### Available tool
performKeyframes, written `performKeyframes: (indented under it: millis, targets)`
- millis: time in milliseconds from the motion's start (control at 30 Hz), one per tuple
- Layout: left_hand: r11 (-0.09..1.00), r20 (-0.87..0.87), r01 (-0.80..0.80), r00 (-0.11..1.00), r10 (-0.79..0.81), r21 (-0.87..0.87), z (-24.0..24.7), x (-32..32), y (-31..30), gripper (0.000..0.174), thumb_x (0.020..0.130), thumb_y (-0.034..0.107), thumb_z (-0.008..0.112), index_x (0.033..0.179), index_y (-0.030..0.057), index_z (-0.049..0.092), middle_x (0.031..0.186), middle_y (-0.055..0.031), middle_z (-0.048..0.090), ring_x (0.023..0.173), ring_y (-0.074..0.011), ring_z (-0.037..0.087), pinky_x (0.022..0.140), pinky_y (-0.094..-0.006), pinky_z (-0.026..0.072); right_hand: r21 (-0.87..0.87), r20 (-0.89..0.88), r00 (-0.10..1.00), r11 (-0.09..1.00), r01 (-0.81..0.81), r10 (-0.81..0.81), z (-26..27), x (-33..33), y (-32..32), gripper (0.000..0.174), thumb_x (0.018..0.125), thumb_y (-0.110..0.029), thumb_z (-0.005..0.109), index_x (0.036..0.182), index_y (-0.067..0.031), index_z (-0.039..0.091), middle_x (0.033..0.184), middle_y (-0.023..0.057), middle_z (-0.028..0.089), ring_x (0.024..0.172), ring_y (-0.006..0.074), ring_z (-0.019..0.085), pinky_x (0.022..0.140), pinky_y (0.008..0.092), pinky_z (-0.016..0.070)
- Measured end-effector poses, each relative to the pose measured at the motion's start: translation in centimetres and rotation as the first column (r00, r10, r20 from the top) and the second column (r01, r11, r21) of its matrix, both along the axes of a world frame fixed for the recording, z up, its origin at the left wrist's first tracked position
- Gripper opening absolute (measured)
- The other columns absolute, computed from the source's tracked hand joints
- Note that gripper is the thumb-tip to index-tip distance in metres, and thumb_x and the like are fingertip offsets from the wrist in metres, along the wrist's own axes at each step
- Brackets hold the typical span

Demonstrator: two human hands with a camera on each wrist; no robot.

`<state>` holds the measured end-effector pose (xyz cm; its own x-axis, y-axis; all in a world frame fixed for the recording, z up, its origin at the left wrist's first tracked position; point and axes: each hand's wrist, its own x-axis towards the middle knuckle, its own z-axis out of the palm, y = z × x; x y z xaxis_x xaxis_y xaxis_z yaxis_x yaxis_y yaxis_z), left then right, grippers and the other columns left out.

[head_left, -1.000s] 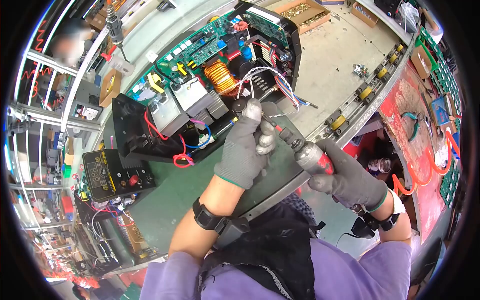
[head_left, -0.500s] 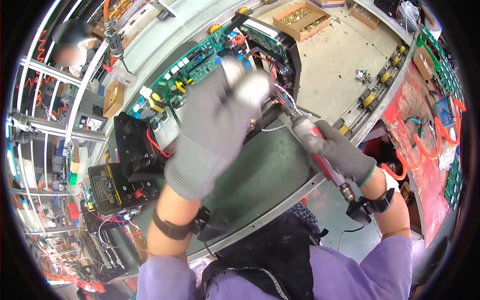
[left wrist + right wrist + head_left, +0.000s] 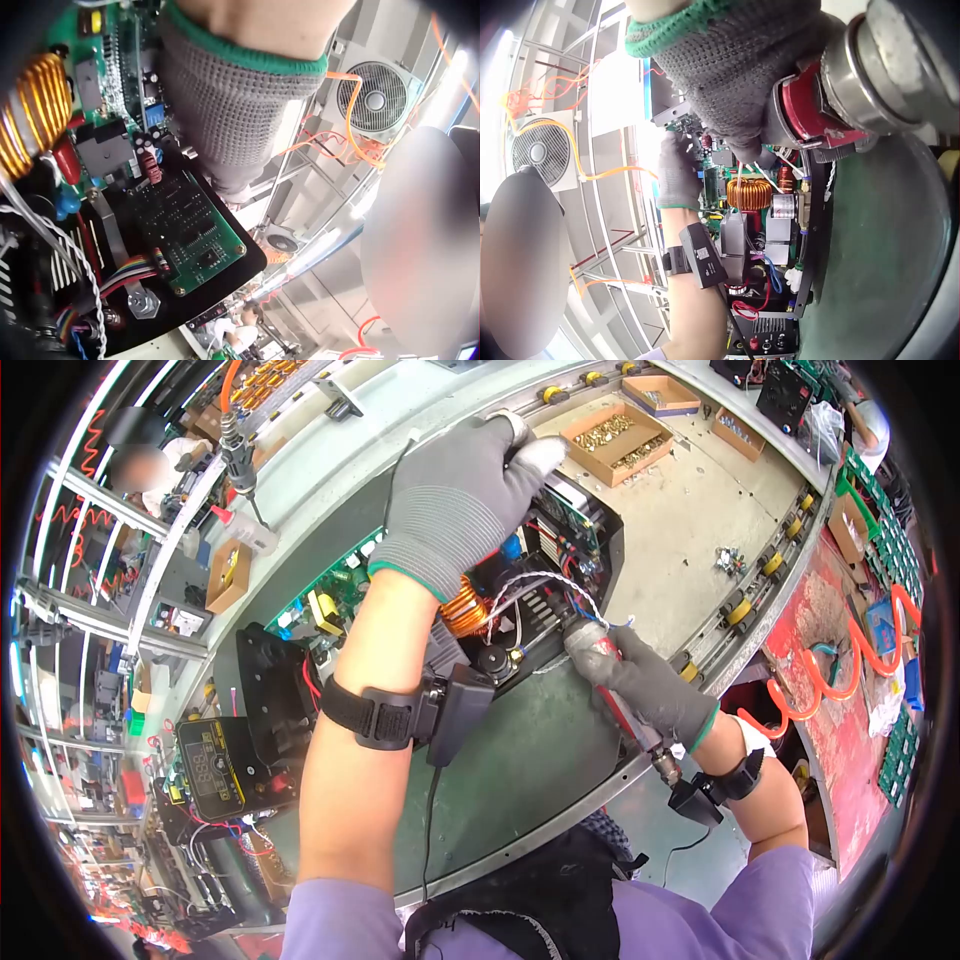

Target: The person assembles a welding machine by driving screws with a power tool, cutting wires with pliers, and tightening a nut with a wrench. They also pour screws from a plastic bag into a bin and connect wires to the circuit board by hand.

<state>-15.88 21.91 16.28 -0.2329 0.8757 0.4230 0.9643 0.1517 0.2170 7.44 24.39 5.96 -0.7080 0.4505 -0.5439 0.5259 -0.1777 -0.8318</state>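
Observation:
My right hand [image 3: 650, 685], in a grey glove, grips a red and silver air screwdriver [image 3: 615, 705]; its front end lies close to the near right part of an open electronics unit [image 3: 515, 630]. That unit has a black chassis, green circuit boards, a copper-wound coil [image 3: 748, 193] and a twisted white wire [image 3: 94, 277]. My gloved left hand [image 3: 450, 495] reaches across the unit to its far side, thumb and forefinger apart at the top. In the left wrist view, a small green board [image 3: 196, 232] lies beyond that glove [image 3: 232, 112]. What the left fingers hold, I cannot tell.
A black control box [image 3: 210, 765] with a display stands at the left. Another screwdriver [image 3: 238, 455] hangs at the upper left, near a white bottle [image 3: 245, 530]. A cardboard box of brass fasteners [image 3: 620, 445] sits at the back. Rollers [image 3: 738, 608] line the right edge.
The left hand has moved up and away from the screwdriver's tip to the unit's far side. The right hand, still holding the screwdriver, has shifted slightly left, and the driver's tail now points more downward.

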Motion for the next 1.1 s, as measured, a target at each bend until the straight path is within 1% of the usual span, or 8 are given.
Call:
performKeyframes:
  millis: [100,400,567,900,1000,1033,1067,1100]
  targets:
    - [0.999,0.021,-0.002,1.000,0.001,0.035,0.0,0.2,0.1,0.043,0.095,0.048,0.053,0.113,0.0126,0.068,0.099,-0.0181,0.069,0.092,-0.0367,0.066,0.080,-0.0435,0.0516,-0.037,0.007,1.000,0.999,0.011,-0.011,-0.2,-0.4,0.0,0.078,0.086,-0.057,0.065,0.125,0.0080,0.045,0.106,0.0200,0.062,0.097,0.0243,0.062,0.086,0.0362,0.0498]
    - [0.994,-0.036,0.010,0.999,-0.007,0.108,-0.6,-0.2,0.3,0.047,0.092,0.050,0.054,0.107,0.0079,0.068,0.091,-0.0192,0.068,0.089,-0.0392,0.065,0.077,-0.0470,0.0507,0.503,0.235,0.967,0.839,-0.207,0.098,1.0,-0.6,0.6,0.079,0.080,-0.055,0.072,0.127,0.0013,0.042,0.103,0.0296,0.064,0.102,0.0420,0.065,0.088,0.0429,0.0491]
    - [0.998,-0.019,0.015,1.000,-0.014,0.066,0.2,-0.2,0.2,0.034,0.093,0.035,0.055,0.099,0.0039,0.067,0.085,-0.0236,0.067,0.082,-0.0423,0.063,0.075,-0.0488,0.0496,0.458,0.233,0.968,0.868,-0.194,0.094,1.0,-1.5,1.2,0.080,0.078,-0.057,0.073,0.122,0.0019,0.042,0.100,0.0292,0.065,0.099,0.0420,0.066,0.084,0.0429,0.0503]
    - [0.992,-0.037,0.053,0.998,-0.050,0.110,-0.4,0.0,-0.3,0.031,0.092,0.031,0.057,0.106,0.0060,0.067,0.096,-0.0240,0.066,0.090,-0.0407,0.064,0.078,-0.0471,0.0504,0.185,0.197,0.976,0.975,-0.126,0.089,2.6,-0.8,1.6,0.075,0.081,-0.059,0.069,0.112,0.0057,0.050,0.092,0.0171,0.063,0.073,0.0208,0.063,0.064,0.0331,0.0512]
    - [0.855,0.139,-0.002,0.987,-0.082,0.519,0.4,3.9,-3.3,0.032,0.084,0.016,0.067,0.116,0.0099,0.066,0.124,-0.0233,0.056,0.095,-0.0414,0.064,0.085,-0.0452,0.0512,0.200,0.245,0.961,0.964,-0.176,0.125,3.9,-1.5,2.0,0.072,0.082,-0.063,0.065,0.103,0.0049,0.054,0.082,0.0138,0.062,0.067,0.0178,0.061,0.059,0.0321,0.0499]
    - [0.834,0.117,-0.037,0.993,-0.033,0.551,-0.1,4.5,-4.1,0.036,0.084,0.020,0.067,0.119,0.0107,0.065,0.122,-0.0218,0.058,0.098,-0.0416,0.063,0.086,-0.0441,0.0520,0.210,0.300,0.942,0.953,-0.220,0.151,4.7,-1.8,1.9,0.071,0.082,-0.065,0.063,0.095,0.0042,0.057,0.076,0.0126,0.061,0.064,0.0172,0.061,0.057,0.0322,0.0494]
    - [0.678,-0.032,0.098,0.994,-0.109,0.729,-0.7,4.9,-4.9,0.029,0.089,0.027,0.066,0.108,0.0053,0.067,0.096,-0.0197,0.065,0.092,-0.0387,0.062,0.079,-0.0402,0.0498,0.209,0.344,0.920,0.940,-0.271,0.188,5.5,-2.3,1.7,0.067,0.083,-0.066,0.060,0.080,0.0010,0.058,0.065,0.0101,0.057,0.056,0.0165,0.058,0.054,0.0322,0.0483]
    - [0.677,0.086,0.041,0.985,-0.152,0.735,-1.5,6.4,-6.4,0.025,0.086,0.024,0.066,0.104,0.0064,0.069,0.107,-0.0205,0.064,0.087,-0.0375,0.065,0.073,-0.0435,0.0515,0.217,0.350,0.919,0.939,-0.268,0.181,4.5,-2.4,2.4,0.067,0.083,-0.066,0.060,0.080,0.0010,0.058,0.065,0.0101,0.057,0.056,0.0165,0.058,0.054,0.0322,0.0483]
